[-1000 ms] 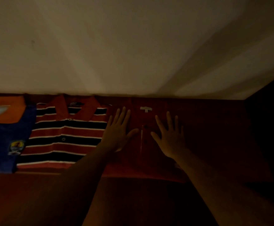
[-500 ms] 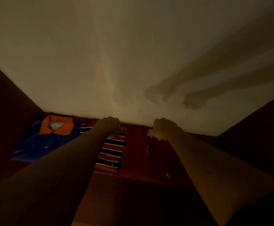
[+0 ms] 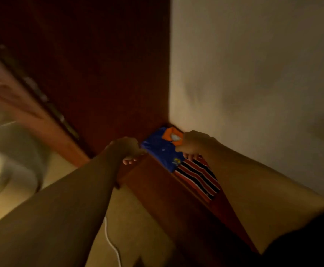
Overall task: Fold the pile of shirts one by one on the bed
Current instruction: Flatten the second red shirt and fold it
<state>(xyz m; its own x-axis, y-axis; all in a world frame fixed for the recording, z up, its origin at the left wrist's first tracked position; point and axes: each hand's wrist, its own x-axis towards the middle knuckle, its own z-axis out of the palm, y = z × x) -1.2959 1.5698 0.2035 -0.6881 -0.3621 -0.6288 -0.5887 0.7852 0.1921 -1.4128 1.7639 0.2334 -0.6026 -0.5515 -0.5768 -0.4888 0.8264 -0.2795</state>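
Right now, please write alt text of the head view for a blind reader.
The left hand and right hand, fingers curled, flank a folded blue shirt that lies beside a striped shirt on a dark wooden surface by a pale wall.

Bed (image 3: 176,205): dark red-brown top, dimly lit, set into the corner against a pale wall (image 3: 253,74). On it lie two folded shirts side by side, edges touching:
- blue shirt (image 3: 161,149) with orange collar (image 3: 168,134), nearer the corner
- red shirt (image 3: 197,176) with black-and-white stripes, next along the wall
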